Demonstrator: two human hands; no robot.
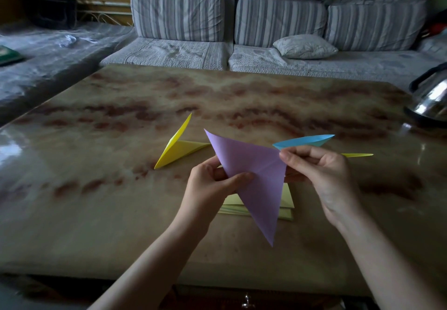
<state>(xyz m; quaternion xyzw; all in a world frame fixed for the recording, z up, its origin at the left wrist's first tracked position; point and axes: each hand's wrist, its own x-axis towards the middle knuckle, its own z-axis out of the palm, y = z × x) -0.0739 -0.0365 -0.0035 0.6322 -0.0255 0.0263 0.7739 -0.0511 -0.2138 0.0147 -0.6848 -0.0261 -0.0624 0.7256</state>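
Note:
A purple paper (254,179), folded into a triangle with a crease across it, is held above the table between both hands. My left hand (212,184) pinches its left edge, thumb on the front. My right hand (321,174) pinches its right corner between thumb and fingers. A folded blue paper piece (304,141) lies just behind my right hand. A folded yellow piece (180,146) stands on the table to the left, one flap pointing up. Under the purple sheet lies a small stack of pale yellow-green paper (234,204).
The glossy marble-patterned table (121,189) fills the view. A steel kettle (433,99) stands at its right edge. The thin tip of another yellow piece (358,155) shows past my right hand. A grey striped sofa (266,31) with a small pillow (304,46) stands behind the table.

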